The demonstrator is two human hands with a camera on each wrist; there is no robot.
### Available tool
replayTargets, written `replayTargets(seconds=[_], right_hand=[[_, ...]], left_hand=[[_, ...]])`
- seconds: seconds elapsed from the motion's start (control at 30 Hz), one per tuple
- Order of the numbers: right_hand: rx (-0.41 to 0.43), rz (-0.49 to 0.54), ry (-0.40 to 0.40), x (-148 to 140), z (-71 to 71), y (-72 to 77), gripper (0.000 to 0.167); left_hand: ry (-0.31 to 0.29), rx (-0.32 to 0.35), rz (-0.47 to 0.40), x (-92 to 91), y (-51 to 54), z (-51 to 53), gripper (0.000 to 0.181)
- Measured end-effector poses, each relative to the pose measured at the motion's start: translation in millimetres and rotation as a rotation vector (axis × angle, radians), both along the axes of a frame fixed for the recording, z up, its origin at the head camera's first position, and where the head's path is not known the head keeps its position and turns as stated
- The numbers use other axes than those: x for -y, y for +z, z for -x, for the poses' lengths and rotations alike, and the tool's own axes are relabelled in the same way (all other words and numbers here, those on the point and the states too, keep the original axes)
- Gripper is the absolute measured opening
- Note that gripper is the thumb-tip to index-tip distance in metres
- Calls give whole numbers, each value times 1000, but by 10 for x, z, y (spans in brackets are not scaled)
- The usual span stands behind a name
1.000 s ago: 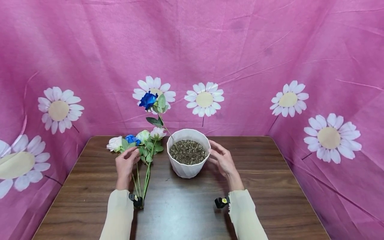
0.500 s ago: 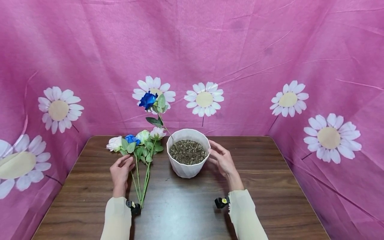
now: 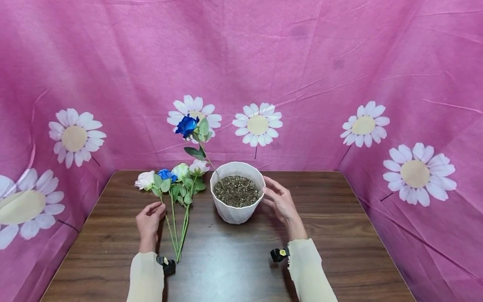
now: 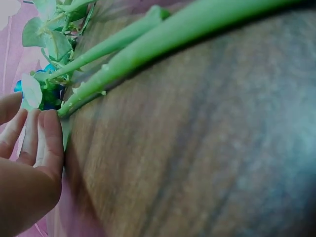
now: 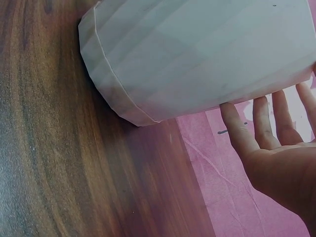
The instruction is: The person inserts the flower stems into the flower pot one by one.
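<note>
Nearest the viewer, a person's cream-coloured left sleeve (image 3: 146, 277) and right sleeve (image 3: 311, 268) reach in over a dark wood-grain tabletop (image 3: 234, 272), each with a small black camera at the wrist. The left hand (image 3: 149, 221) is low over the left side, its fingers relaxed and slightly bent, the tips right at the leftmost of several green stems (image 3: 183, 233); whether they touch it cannot be told. The stems lie on the tabletop, near ends gathered close together, fanning out toward the back. At the centre stands an upright white faceted flowerpot (image 3: 235, 213) holding dark, grainy soil (image 3: 237, 193). The right hand (image 3: 281, 204) is at the pot's right side, fingers extended and apart, their tips resting against its outer wall. Farther back, at the blossom ends of the stems, lie a white rose (image 3: 144, 180), a blue rose (image 3: 167, 175), a greenish-white rose (image 3: 180, 171) and a pale pink rose (image 3: 199, 167), with green leaves below them. A taller blue rose (image 3: 186, 126) stands in the left part of the soil, leaning left over the rim. Behind everything hangs a pink cloth (image 3: 241, 54) printed with large white daisies (image 3: 258, 125).
</note>
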State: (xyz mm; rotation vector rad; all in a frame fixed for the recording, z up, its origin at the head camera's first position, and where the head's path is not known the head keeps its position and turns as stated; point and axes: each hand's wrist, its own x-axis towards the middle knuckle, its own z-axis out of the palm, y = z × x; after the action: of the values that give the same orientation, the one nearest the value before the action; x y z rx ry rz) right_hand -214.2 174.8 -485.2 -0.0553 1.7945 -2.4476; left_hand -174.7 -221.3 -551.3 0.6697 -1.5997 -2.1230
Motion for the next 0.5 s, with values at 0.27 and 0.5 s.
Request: replayTargets(seconds=[0.27, 0.5], right_hand=[[-1, -5, 14, -22, 3, -5, 52], [1, -1, 14, -2, -3, 0, 52]], left_hand=[[-49, 140, 183, -2, 7, -46, 33], [-50, 276, 566, -36, 74, -60, 29]])
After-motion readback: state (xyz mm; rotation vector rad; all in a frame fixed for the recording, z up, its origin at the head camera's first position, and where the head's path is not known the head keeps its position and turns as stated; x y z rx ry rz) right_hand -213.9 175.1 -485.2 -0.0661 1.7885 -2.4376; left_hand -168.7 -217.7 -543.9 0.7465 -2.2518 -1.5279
